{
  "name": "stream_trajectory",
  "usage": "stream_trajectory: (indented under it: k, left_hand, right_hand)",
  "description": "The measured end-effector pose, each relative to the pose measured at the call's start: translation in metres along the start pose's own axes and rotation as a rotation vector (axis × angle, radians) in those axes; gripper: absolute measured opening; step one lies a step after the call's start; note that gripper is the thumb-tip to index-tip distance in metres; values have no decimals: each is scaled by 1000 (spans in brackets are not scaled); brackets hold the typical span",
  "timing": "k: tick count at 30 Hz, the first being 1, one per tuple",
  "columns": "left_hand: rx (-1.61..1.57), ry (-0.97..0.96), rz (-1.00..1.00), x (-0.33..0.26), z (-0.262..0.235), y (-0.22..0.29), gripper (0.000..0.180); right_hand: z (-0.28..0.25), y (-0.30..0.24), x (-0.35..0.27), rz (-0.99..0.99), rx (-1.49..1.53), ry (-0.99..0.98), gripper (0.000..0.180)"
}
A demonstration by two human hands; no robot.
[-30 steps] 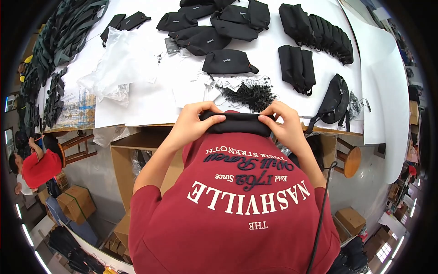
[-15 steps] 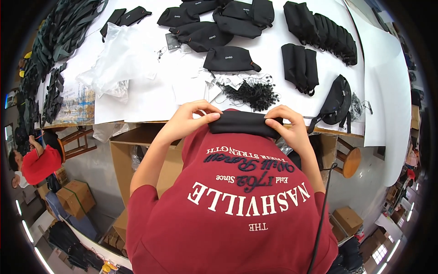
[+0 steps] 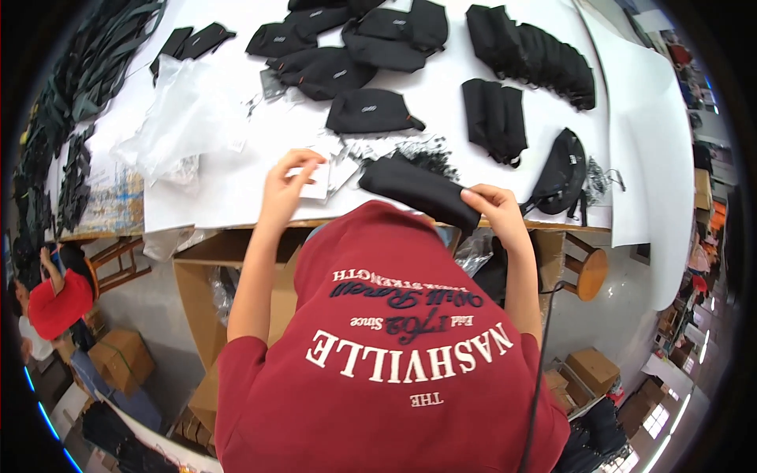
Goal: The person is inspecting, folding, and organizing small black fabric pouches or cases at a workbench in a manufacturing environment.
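Note:
A black fabric pouch slants over the table's front edge, in front of my chest. My right hand is closed on its right end, thumb and fingers pinching the cloth. The pouch's left end is free of any hand. My left hand is at the left, over the table edge, fingers bent with a gap to the thumb. Beside its fingertips lie white paper cards; whether it touches one is hard to see. Behind the pouch is a heap of black corded tags, partly hidden by it.
Several black pouches lie farther back on the white tabletop. Stacked black pouches and a black waist bag are at the right. Clear plastic bags and dark straps lie left. Below the table stands a cardboard box.
My left hand has let go of the pouch and moved left to the white cards. The pouch, held by my right hand alone, now slants. The whole view has shifted slightly.

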State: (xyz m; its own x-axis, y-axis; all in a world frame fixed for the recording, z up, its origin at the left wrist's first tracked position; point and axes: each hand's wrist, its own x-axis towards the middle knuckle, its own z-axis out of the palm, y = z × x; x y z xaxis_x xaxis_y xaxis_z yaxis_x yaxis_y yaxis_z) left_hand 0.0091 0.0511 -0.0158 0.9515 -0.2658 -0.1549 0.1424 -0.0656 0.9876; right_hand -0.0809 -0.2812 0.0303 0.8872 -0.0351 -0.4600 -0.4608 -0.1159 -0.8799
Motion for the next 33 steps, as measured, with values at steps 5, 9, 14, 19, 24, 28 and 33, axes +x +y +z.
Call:
stream_trajectory:
  k: [5, 9, 14, 19, 24, 28, 33]
  left_hand:
    - [674, 240, -112, 10, -43, -73, 42]
    - [866, 254, -60, 0, -31, -113, 94]
    - [913, 322, -95, 1, -15, -128, 99]
    - [804, 437, -94, 2, -11, -130, 81]
    - [923, 522, 94, 0, -6, -126, 67]
    - [992, 552, 100, 0, -5, -117, 57]
    - [944, 550, 45, -1, -9, -115, 52]
  right_hand:
    - [-87, 26, 37, -222, 98, 563, 18]
    - [-142, 40, 70, -405, 260, 942, 27]
    - [-170, 99, 117, -388, -321, 1182, 34]
    - [-164, 139, 133, -78, -653, 1023, 34]
    - [-170, 121, 128, 24, -541, 1033, 29]
    - [-176, 121, 124, -15, -449, 1062, 29]
    - [-178, 135, 129, -174, -243, 1056, 29]
